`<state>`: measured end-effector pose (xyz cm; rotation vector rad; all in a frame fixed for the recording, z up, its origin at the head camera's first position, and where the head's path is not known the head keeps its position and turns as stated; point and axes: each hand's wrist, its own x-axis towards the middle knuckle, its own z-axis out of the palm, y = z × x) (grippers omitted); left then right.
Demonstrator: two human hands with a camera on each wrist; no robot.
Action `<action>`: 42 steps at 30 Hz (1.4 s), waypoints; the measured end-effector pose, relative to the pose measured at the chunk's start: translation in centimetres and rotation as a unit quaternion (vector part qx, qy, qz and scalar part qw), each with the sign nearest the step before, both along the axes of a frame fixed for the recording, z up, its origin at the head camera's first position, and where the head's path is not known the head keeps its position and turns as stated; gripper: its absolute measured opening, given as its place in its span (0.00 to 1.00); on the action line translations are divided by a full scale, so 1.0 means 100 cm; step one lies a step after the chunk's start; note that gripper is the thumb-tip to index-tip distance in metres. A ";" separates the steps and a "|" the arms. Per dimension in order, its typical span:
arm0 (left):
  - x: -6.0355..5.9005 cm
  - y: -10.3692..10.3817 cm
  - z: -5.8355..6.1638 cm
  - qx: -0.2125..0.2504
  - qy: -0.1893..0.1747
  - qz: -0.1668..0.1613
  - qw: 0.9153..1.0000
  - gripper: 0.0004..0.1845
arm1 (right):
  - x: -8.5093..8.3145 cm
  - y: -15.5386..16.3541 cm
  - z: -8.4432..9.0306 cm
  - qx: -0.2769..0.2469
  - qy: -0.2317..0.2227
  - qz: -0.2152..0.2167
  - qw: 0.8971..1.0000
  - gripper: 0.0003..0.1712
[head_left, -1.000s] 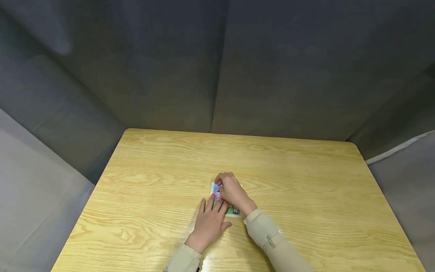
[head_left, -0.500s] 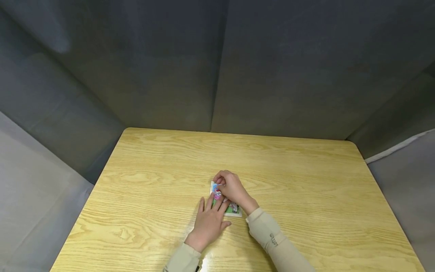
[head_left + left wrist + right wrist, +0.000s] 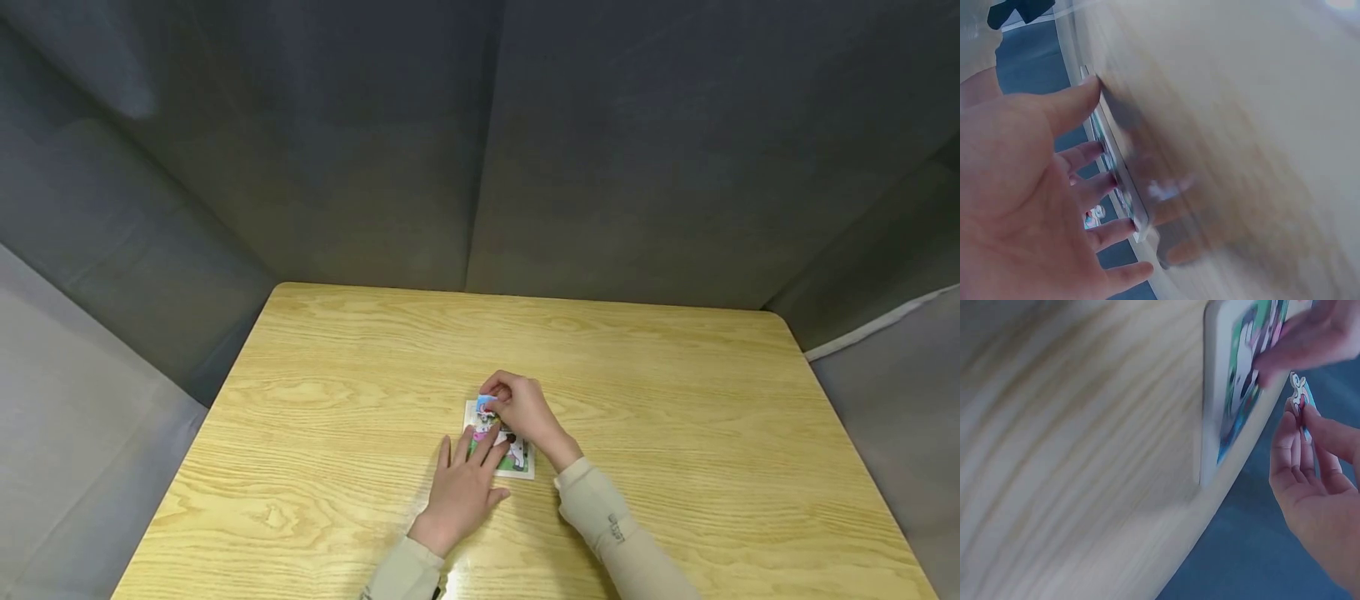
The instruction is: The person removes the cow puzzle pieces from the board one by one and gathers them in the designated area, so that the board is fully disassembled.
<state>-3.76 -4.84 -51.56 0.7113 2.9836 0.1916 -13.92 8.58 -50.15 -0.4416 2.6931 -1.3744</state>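
Left hand (image 3: 462, 492) flat, fingers straight, pressing the puzzle board (image 3: 519, 464). Right hand (image 3: 521, 408) pinches 1 puzzle piece (image 3: 1302, 395) above the board — a loosened pinch risks dropping it.

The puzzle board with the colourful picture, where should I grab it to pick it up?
The flat white-framed puzzle board lies flush on the wooden table, so nothing can be gripped from above. Probably slide fingers under its bare right edge, coming from the right; the left hand presses its left side, while the right hand pinches a small piece.
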 end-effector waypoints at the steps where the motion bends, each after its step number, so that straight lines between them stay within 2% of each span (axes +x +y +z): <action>1: 0.000 0.000 0.000 0.000 0.001 0.000 1.000 0.35 | -0.001 0.002 0.001 0.002 0.001 -0.004 1.000 0.08; 13: 0.001 0.001 0.000 -0.001 0.000 0.005 1.000 0.34 | -0.003 0.047 0.001 0.015 0.011 -0.039 0.999 0.06; 23: 0.001 -0.001 -0.002 0.003 -0.001 0.009 1.000 0.35 | 0.001 0.085 -0.009 0.022 -0.003 -0.068 0.997 0.06; 30: 0.001 0.000 -0.001 0.013 -0.001 0.008 1.000 0.35 | 0.005 0.097 -0.017 0.033 -0.024 -0.066 0.997 0.06; 42: 0.002 0.000 0.001 0.011 -0.004 0.008 1.000 0.34 | 0.005 0.103 -0.023 0.068 0.005 -0.071 0.995 0.05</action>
